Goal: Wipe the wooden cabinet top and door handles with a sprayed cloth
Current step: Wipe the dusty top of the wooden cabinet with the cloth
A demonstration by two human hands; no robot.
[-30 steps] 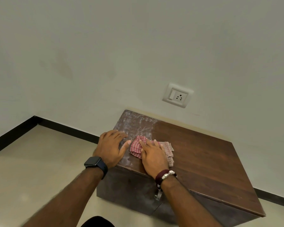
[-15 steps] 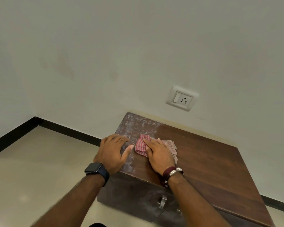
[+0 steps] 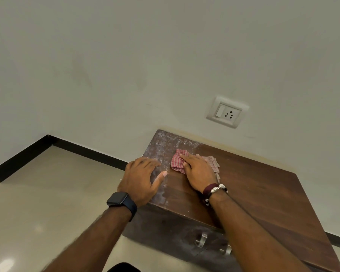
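Since a second ago, right hand (image 3: 199,172) and checked cloth (image 3: 178,162) have slid further from the cabinet's front edge. Its flat, open grip presses the cloth onto the cabinet top (image 3: 253,191); left hand (image 3: 140,178) rests open-palmed beside it on dusty wood.

A room in a home, shown by domestic fittings. The landmark is a low wooden cabinet (image 3: 253,185) standing on the floor against a plain pale painted wall (image 3: 165,55). Just above the cabinet's back edge, a white switch-and-socket plate (image 3: 227,112) is set into the wall. A black skirting band (image 3: 82,150) runs along the wall's foot to the left of the cabinet and turns a corner. Glossy beige floor tiles (image 3: 47,193) spread left of and in front of the cabinet. Two metal door handles (image 3: 201,239) sit on its front face.
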